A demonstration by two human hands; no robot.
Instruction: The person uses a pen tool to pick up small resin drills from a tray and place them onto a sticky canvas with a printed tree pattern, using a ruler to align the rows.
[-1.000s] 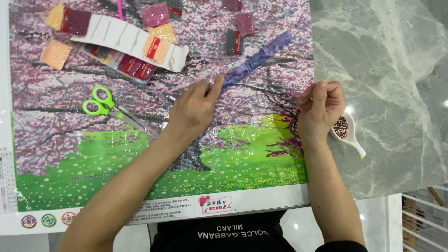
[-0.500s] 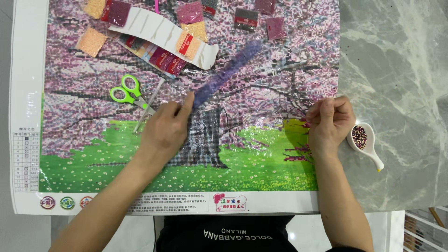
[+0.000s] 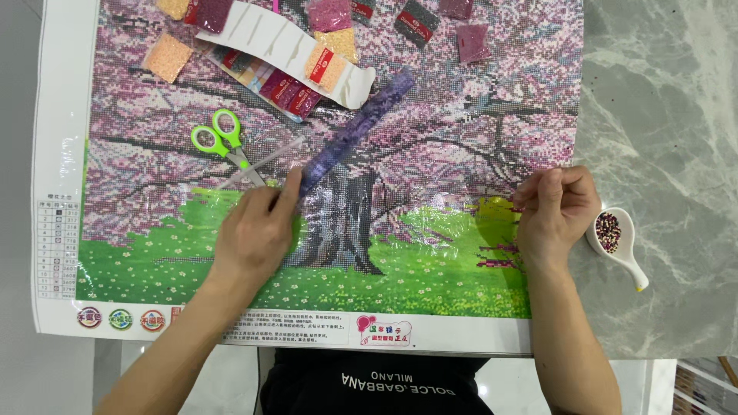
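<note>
A large bead-mosaic canvas (image 3: 430,84) of a pink blossom tree over green grass covers the table. My left hand (image 3: 257,230) lies on it beside the tree trunk, thumb and fingers closed on the lower end of a long purple strip (image 3: 357,131) that slants up to the right. My right hand (image 3: 555,211) is at the canvas's right edge, fingers pinched on that edge, where wrinkled clear film (image 3: 453,223) shines over the grass.
Green-handled scissors (image 3: 219,138) and a thin clear stick (image 3: 265,160) lie just above my left hand. Small bead packets (image 3: 167,55) and a white paper strip (image 3: 288,46) sit along the top. A white spouted bead dish (image 3: 613,237) stands on the marble table (image 3: 661,115).
My left hand has slid left across the canvas, dragging the purple strip's lower end toward the scissors. My right hand has stayed pinched at the right edge. The view shifted.
</note>
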